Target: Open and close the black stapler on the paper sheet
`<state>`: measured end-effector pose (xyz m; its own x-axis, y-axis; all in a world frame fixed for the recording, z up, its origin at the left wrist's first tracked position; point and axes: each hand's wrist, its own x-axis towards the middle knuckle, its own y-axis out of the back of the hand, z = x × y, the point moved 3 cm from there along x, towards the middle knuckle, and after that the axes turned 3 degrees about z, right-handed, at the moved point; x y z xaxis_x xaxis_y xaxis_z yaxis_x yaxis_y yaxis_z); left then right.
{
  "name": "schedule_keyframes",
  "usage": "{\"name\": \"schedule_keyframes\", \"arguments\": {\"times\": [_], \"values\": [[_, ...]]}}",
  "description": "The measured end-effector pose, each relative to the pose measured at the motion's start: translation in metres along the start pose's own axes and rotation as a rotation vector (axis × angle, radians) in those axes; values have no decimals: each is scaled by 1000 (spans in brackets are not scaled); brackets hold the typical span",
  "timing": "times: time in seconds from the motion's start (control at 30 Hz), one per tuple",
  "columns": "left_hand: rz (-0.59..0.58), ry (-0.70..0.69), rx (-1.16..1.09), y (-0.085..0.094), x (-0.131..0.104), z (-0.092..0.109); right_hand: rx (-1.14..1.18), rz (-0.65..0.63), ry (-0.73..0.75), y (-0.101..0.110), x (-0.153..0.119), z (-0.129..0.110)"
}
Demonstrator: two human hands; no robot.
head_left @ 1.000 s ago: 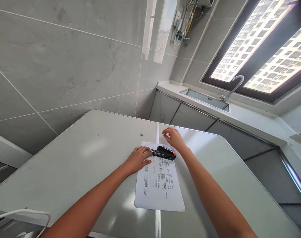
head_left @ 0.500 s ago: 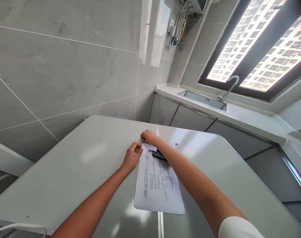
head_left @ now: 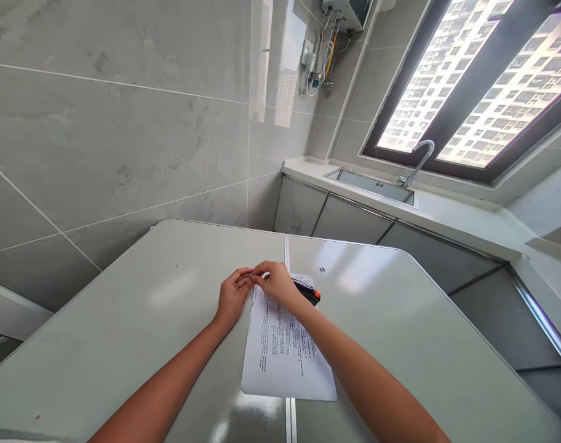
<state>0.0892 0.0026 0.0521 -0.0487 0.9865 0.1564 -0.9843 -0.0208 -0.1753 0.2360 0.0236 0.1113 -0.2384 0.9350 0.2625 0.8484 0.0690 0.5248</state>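
Above the top left corner of a printed sheet of paper (head_left: 285, 363), the fingertips of my two hands meet. My left hand (head_left: 233, 294) lies on its side, fingers curled and drawn together. Reaching across the sheet, my right hand (head_left: 277, 283) is closed in a pinch against the left fingertips. Whatever is between the fingers is too small to make out. A black stapler (head_left: 308, 291) with an orange-red end rests on the upper part of the sheet, partly hidden behind my right hand and wrist.
Small dark bits, like staple strips (head_left: 322, 269), lie on the glossy table (head_left: 170, 344) right of the paper. A seam runs down the table's middle. Beyond the far edge are a counter with a sink (head_left: 373, 184), a tap (head_left: 419, 163) and a window.
My right hand has come down and left from beyond the sheet's top edge to meet my left fingertips. More of the stapler's orange-red end now shows; its front is covered.
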Motion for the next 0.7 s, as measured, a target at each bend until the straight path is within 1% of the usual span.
{"name": "schedule_keyframes", "arguments": {"times": [0.1,0.27,0.33,0.37,0.43,0.53,0.57,0.6,0.63,0.7], "values": [[26,8,-9,2,0,0,1,-15,33,2,-13,-3],[71,9,-34,1,-2,4,-2,-99,135,7,-39,-10],[81,-9,-37,1,-3,7,-23,-73,191,13,-50,-10],[82,-19,-26,0,-3,8,-39,-34,212,19,-55,-7],[67,-56,41,0,-4,10,-80,96,231,37,-64,4],[-21,-174,246,-3,-6,11,-150,325,203,70,-74,33],[-52,-220,321,-4,-7,10,-168,364,188,79,-77,44],[-77,-262,392,-5,-8,9,-177,377,175,85,-79,55],[-96,-295,456,-5,-8,7,-180,365,165,88,-80,64],[-134,-350,571,-7,-9,3,-180,304,155,85,-81,78]]}}
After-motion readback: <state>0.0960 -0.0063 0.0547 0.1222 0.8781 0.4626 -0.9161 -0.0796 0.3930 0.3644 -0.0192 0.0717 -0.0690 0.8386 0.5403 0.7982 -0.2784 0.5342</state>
